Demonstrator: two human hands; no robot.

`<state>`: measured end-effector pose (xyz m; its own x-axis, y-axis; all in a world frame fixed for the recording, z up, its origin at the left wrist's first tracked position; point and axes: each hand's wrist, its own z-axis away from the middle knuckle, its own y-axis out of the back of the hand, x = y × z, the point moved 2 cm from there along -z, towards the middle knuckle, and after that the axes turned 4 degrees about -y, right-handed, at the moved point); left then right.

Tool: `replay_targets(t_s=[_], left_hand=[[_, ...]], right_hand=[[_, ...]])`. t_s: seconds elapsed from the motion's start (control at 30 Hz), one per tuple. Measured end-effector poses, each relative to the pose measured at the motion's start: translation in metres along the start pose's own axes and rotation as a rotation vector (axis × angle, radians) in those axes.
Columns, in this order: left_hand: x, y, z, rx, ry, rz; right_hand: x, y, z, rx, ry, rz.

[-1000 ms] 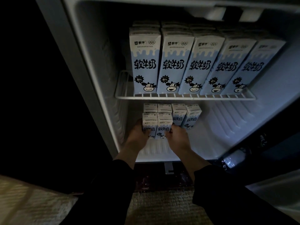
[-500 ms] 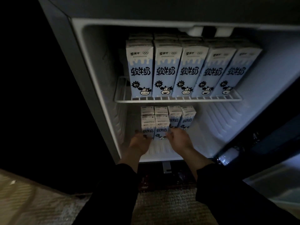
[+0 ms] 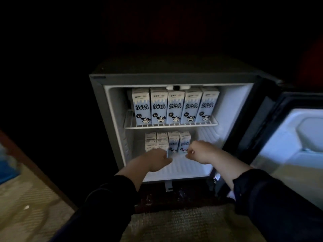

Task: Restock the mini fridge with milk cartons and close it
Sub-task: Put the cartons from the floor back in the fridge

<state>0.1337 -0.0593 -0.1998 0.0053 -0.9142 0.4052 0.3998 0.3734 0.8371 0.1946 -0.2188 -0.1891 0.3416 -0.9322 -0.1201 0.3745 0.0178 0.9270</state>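
My left hand (image 3: pixel 155 159) and right hand (image 3: pixel 201 151) hang loosely curled, empty, before the small blue-white cardboard milk cartons (image 3: pixel 173 142) on the white mini fridge (image 3: pixel 234 109) floor; I'd seat further ones upright, flush, at their 3 o'clock.

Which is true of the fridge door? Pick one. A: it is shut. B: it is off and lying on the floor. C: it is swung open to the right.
C: the door stands open at the right of the fridge, its pale inner lining facing the camera.
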Motion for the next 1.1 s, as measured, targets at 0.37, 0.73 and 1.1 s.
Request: replay_targets(t_s=[0.37,0.73,1.1], left_hand=[[0.158,0.028,0.085,-0.051,-0.283,-0.23],[0.285,-0.1,0.113,-0.229,-0.516,-0.322],[0.349,-0.271,0.105,-0.538,-0.567,-0.545]], right_hand=[[0.092,0.055,0.169,0.098,-0.01,0.071],[0.211,-0.04,0.314,0.004,-0.15,-0.028],[0.298,-0.22,0.405,-0.156,-0.472,-0.301]])
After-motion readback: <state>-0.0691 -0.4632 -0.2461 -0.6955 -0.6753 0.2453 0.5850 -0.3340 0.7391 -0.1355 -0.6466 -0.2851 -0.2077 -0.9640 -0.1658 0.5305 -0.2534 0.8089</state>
